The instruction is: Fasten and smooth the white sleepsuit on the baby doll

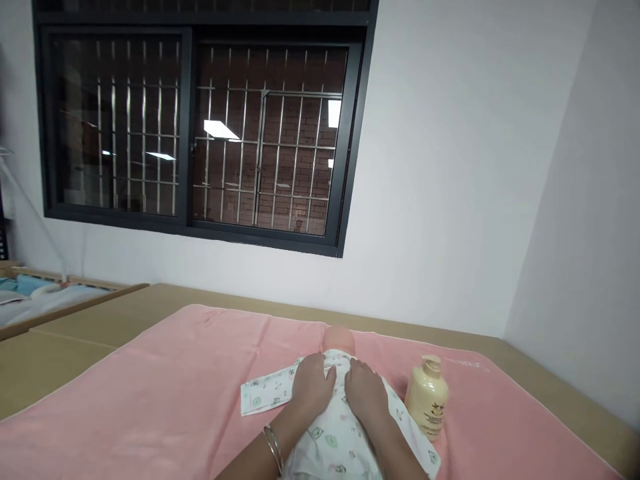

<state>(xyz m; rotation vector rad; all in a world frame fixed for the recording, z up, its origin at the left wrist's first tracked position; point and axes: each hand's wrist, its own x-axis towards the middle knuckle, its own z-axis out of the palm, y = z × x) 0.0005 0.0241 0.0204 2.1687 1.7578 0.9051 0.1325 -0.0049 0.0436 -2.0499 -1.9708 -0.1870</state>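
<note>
A baby doll (339,338) lies on a pink blanket, its bald head pointing away from me. It wears a white garment (333,437) printed with small green and grey pictures. One sleeve stretches out flat to the left; the other side of the cloth spreads to the right. My left hand (314,385) rests on the left of the doll's upper body, thumb apart from the fingers. On the right side lies my right hand (367,392), back upward, over the cloth. Both hands look flat and open, though the fingertips are partly hidden. A silver bangle circles my left wrist.
Right of the doll, a pale yellow bottle (429,399) stands on the pink blanket (165,393). Beneath is a tan padded surface (95,317) against the white wall. A wood-edged bed (120,287) with light bedding is at far left. Above is a dark-framed barred window (189,127).
</note>
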